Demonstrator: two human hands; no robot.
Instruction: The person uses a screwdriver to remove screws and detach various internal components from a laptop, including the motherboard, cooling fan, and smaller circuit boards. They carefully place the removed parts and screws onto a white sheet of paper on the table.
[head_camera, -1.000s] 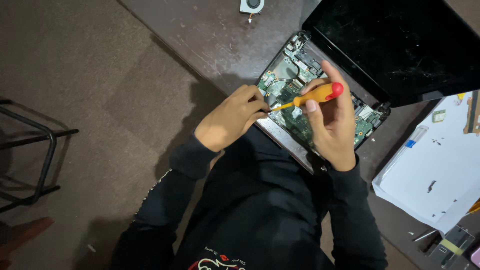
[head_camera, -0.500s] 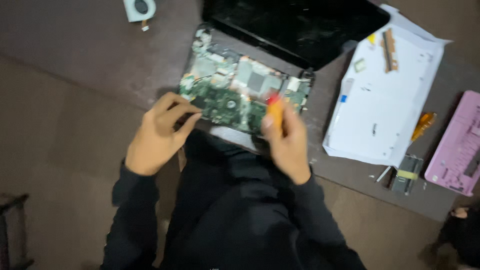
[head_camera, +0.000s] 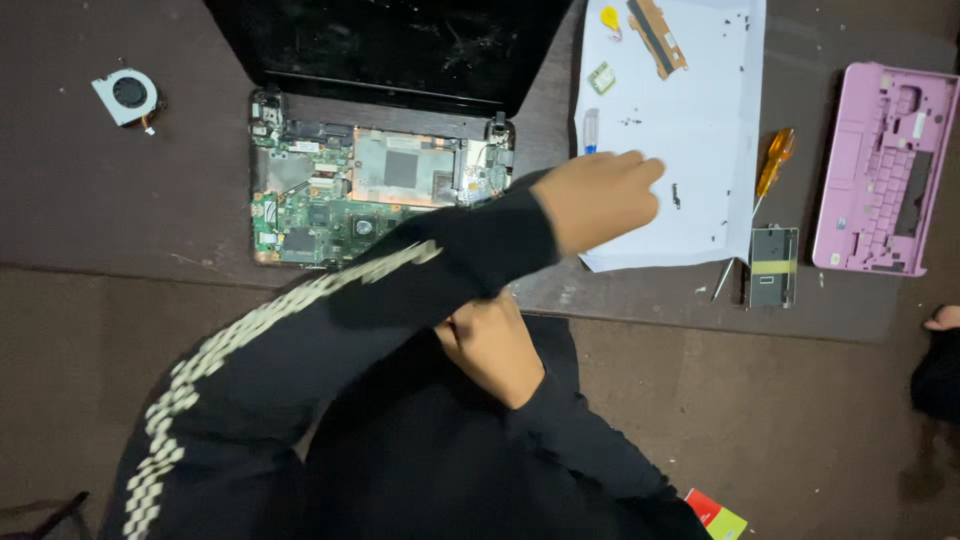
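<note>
White paper sheet (head_camera: 690, 120) at three o'clock of the opened laptop (head_camera: 370, 190) keeps tiny screws together; left hand (head_camera: 600, 200) crosses onto it, fingers curled, grip unclear. Right hand (head_camera: 495, 350) rests near the lap, contents hidden

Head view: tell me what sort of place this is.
Probably an informal electronics repair spot: an opened laptop with its circuit board bared, a removed cooling fan, and a paper sheet holding small parts, all on a dark table.
</note>
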